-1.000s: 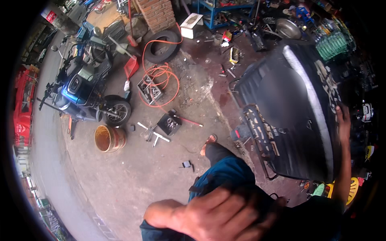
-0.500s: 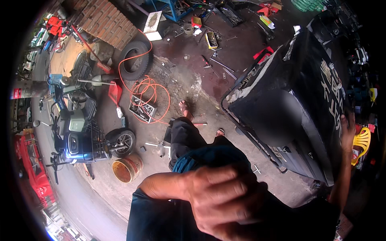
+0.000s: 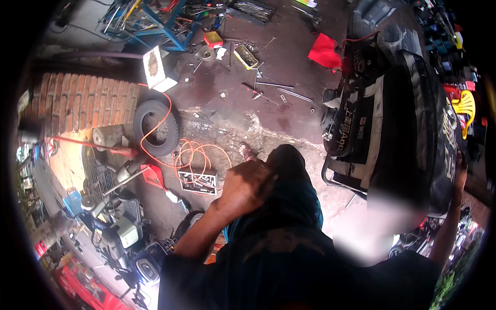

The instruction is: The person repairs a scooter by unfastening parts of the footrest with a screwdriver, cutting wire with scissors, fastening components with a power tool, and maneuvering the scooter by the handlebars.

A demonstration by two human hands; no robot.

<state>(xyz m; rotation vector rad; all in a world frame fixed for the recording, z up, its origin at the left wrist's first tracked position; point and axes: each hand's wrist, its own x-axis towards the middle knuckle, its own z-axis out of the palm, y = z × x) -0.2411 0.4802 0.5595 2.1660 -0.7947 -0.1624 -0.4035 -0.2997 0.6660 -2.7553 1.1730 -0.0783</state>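
Note:
My left hand (image 3: 245, 190) hangs in front of my raised knee, its fingers curled into a loose fist. Its palm side faces away, so anything inside is hidden. At the far right, my right arm reaches forward, and my right hand (image 3: 461, 174) lies against the side of a large black delivery box (image 3: 408, 139) with fingers stretched out. The box has pale lettering and a light stripe, and seems mounted on a scooter whose parts partly show around it. One sandalled foot (image 3: 247, 151) is visible beyond my left hand.
A loose tyre (image 3: 156, 127), a coiled orange hose (image 3: 199, 160) and a tool tray (image 3: 199, 182) lie left of my foot. A parked scooter (image 3: 124, 232) stands lower left. Metal rods (image 3: 297, 93) and a red cloth (image 3: 325, 51) lie ahead. A yellow chair (image 3: 466, 111) stands far right.
My view has turned and moved forward, so the box sits farther right and more workshop floor shows ahead. My left hand has swung away from me and leftward. My right hand stays at the box.

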